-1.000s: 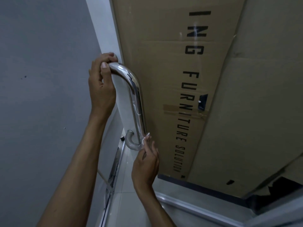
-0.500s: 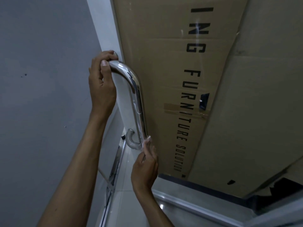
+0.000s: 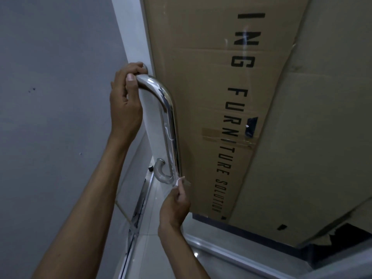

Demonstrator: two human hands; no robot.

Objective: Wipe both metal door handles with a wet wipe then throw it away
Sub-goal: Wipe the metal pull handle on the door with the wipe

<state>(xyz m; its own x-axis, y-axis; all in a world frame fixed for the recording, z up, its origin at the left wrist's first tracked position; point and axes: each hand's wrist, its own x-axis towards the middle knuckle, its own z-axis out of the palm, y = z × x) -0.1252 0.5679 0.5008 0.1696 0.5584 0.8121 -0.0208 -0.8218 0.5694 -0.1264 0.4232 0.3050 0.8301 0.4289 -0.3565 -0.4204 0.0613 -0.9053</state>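
A shiny curved metal door handle (image 3: 169,117) runs down the edge of a glass door. My left hand (image 3: 125,101) grips its upper bend, fingers curled over the top. My right hand (image 3: 175,206) is at the handle's lower bend and pinches a small white wet wipe (image 3: 179,180) against the metal there. Only a bit of the wipe shows above my fingertips. A second handle is not visible.
Large brown cardboard (image 3: 231,97) printed with black letters stands behind the glass. A grey wall (image 3: 50,117) fills the left. The white door frame (image 3: 130,37) rises above my left hand. Pale floor tiles (image 3: 153,228) and a metal floor track (image 3: 136,214) lie below.
My right hand with the wipe has shifted slightly along the handle's lower bend. My left hand keeps its grip on the top.
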